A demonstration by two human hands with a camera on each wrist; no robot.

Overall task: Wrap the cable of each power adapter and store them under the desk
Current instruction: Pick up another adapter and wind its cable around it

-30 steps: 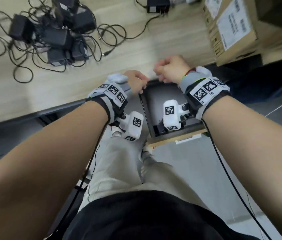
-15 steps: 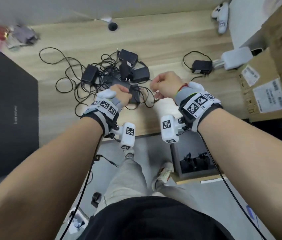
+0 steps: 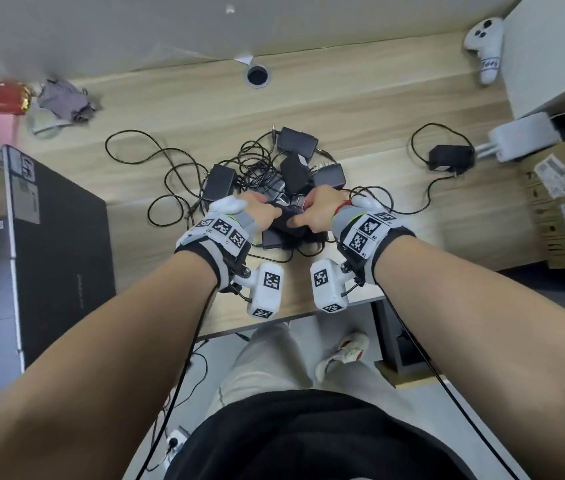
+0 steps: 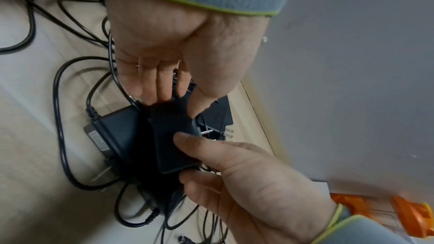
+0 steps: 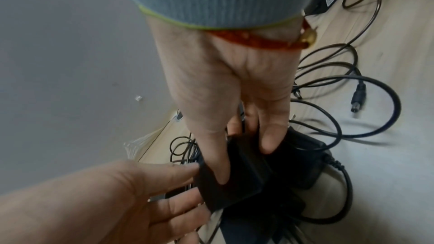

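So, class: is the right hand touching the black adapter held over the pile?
Touching. In the right wrist view, the right hand pinches the adapter, thumb on top and fingers down its side.

Both hands moving from fists at the counter's [image 3: 360,109] near edge onto the pile; left hand [image 3: 261,212] and right hand [image 3: 315,211] now gripping one adapter [image 4: 175,134].

Matt black plastic adapter [image 4: 172,136] (metal prongs) on wood-grain desk [image 3: 343,109].
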